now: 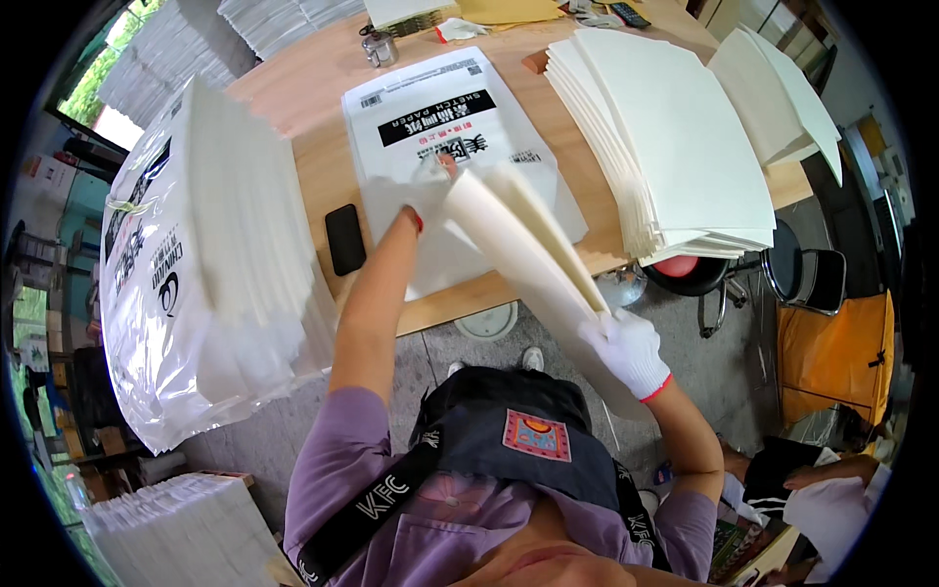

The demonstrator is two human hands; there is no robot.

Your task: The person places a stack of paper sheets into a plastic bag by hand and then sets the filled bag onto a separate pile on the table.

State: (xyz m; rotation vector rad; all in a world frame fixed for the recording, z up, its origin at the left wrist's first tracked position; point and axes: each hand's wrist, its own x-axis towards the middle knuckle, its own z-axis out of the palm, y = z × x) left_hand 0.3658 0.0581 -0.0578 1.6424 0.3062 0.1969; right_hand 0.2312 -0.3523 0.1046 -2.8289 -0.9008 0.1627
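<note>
My right hand (628, 354), in a white knit glove with a red cuff, is closed around the near end of a curved sheaf of cream-white paper (523, 249). The sheaf slants up over the table edge, and its far end is beside my left hand (427, 186). That hand is also gloved and smeared by motion, so its finger position is unclear. It is over a printed clear plastic paper bag (421, 93) that lies flat on the wooden table (318, 161). Whether the left hand touches the bag or the sheaf I cannot tell.
Fanned paper stacks (675, 127) overhang the table's right side. Bagged paper packs (147, 254) pile up at the left. A black phone (344, 240) lies near the front edge; a small metal jar (378, 49) stands farther back. Behind the right stacks is a chair (807, 269). Another person (831, 479) appears lower right.
</note>
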